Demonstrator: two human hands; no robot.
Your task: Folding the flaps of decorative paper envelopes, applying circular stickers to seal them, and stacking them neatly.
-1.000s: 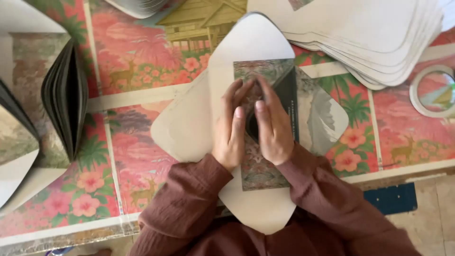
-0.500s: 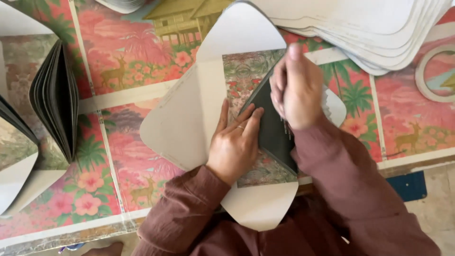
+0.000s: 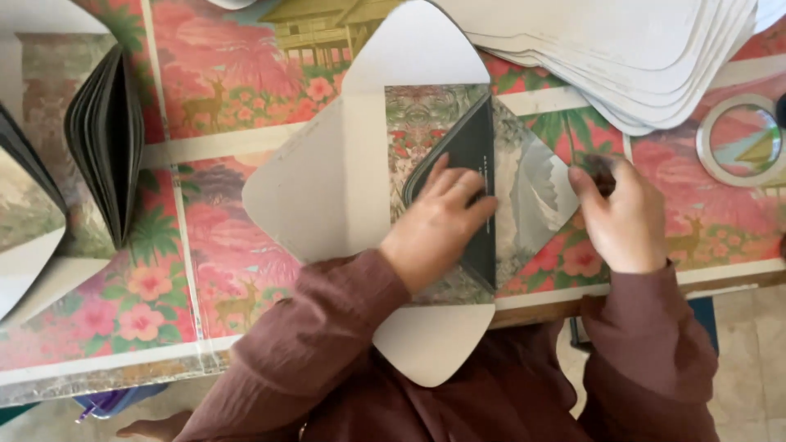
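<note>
Envelope blank (image 3: 327,188): lies flat and unfolded at the middle of the flowered tablecloth (image 3: 237,262), grey flaps spread, patterned centre showing.
Dark flap (image 3: 471,147): a triangle folded in over the centre's right part.
Left hand (image 3: 438,225): fingers spread flat, pressing the dark flap down.
Right hand (image 3: 626,217): just right of the blank, fingertips pinching a small dark thing; what it is cannot be told.
Doing it well: likely keep the palm firm along the crease so the fold stays square.
Stack of blanks (image 3: 639,49): far right.
Ring (image 3: 741,139): right edge.
</note>
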